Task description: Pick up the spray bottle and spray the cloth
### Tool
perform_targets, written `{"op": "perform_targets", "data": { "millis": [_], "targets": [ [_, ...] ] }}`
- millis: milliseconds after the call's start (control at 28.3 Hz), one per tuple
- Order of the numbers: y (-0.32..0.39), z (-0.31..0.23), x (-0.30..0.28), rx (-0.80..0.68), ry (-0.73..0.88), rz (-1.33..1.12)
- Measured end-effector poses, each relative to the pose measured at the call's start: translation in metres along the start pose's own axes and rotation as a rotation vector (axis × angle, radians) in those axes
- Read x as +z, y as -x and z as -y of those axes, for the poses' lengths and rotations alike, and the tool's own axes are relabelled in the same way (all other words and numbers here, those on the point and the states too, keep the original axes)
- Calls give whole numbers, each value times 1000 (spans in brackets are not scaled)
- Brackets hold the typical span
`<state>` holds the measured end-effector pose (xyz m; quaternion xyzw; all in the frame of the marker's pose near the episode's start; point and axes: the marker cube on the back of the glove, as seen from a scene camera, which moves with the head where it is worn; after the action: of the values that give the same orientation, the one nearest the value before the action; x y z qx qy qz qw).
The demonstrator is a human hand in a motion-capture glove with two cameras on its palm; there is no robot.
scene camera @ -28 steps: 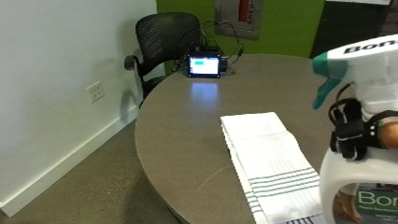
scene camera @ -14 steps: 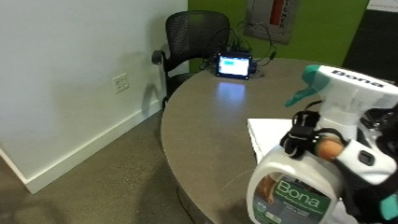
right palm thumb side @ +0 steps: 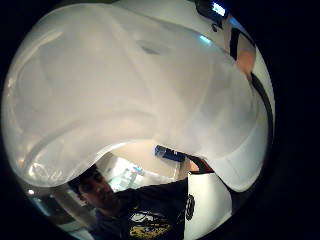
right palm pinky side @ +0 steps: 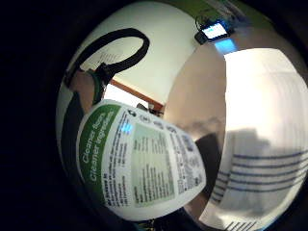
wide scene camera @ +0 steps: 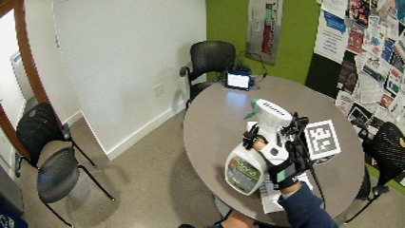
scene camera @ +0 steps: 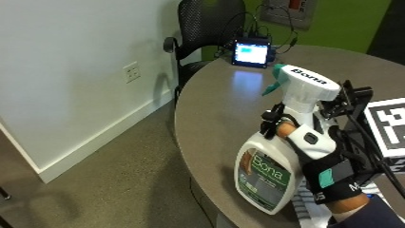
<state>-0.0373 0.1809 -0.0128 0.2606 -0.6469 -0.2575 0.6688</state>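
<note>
**Bottle in hand, and the view has swung round**

The gloved right hand (scene camera: 319, 159) is curled round the neck of the spray bottle (scene camera: 278, 156), just under the white spray head, with a finger reaching toward the green trigger; whether that finger is already on the trigger I cannot quite tell. The bottle is upright, its nozzle pointing to the far left, away from the person.

A second ago the bottle filled the right edge of the outside view with the cloth laid out in full beside it. Now the whole outside picture has shifted, so much of that difference is the camera's doing, not the bottle's. The grip looks the same as half a second ago.

The cloth (right palm pinky side: 262, 139), white with dark stripes, lies flat on the tabletop (scene camera: 227, 109) on the near right, behind and below the bottle; only a striped corner shows past the bottle's base in the outside view. A small lit screen (scene camera: 251, 51) stands at the far edge.

So the pick-up looks done. The nozzle faces off the cloth and would likely need turning toward it before spraying.
</note>
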Motion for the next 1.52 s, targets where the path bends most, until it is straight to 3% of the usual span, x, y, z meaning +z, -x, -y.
{"op": "perform_targets", "data": {
  "millis": [670, 1129, 1305, 1517],
  "targets": [
    [-16, -6, 5, -38, -42, -89],
    [-29, -16, -3, -28, 151, -183],
    [-12, -32, -19, 48, 278, -257],
    [19, -64, -77, 108, 121, -324]
  ]
}}
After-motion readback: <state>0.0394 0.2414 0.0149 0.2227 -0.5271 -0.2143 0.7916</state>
